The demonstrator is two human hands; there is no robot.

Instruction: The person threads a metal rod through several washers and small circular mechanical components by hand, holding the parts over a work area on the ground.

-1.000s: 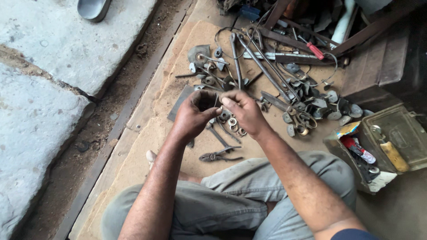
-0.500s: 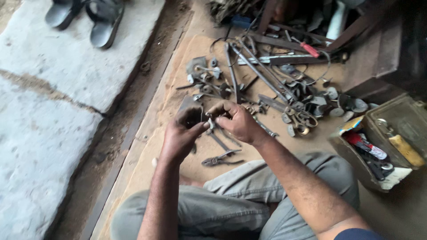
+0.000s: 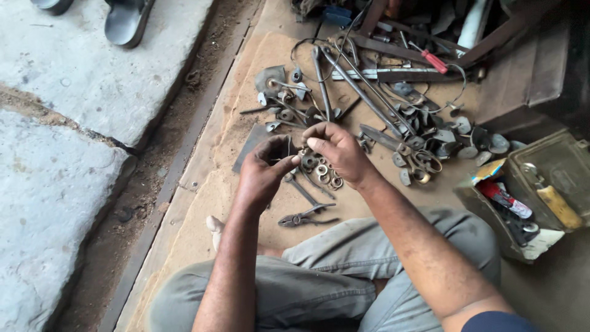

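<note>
Both hands meet above the washers [image 3: 322, 172] on the mat. The left hand [image 3: 264, 175] pinches a small dark part [image 3: 289, 149]; the right hand [image 3: 338, 150] curls, its hold unclear. Best work low, so drops land near the pliers [image 3: 304, 215].

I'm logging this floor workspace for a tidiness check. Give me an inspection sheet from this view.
Surface: brown board on the floor, dusty, beside a concrete slab.
Job's things: small metal part pinched between both hands; washers lie below them.
Clutter: pliers, long wrenches, red-handled screwdriver, scattered metal bits.
Fingers: left hand and right hand meet over the part; grip partly hidden.
Cables: thin wire looping among the tools.
Surroundings: open metal box at right, sandals on the slab.
</note>
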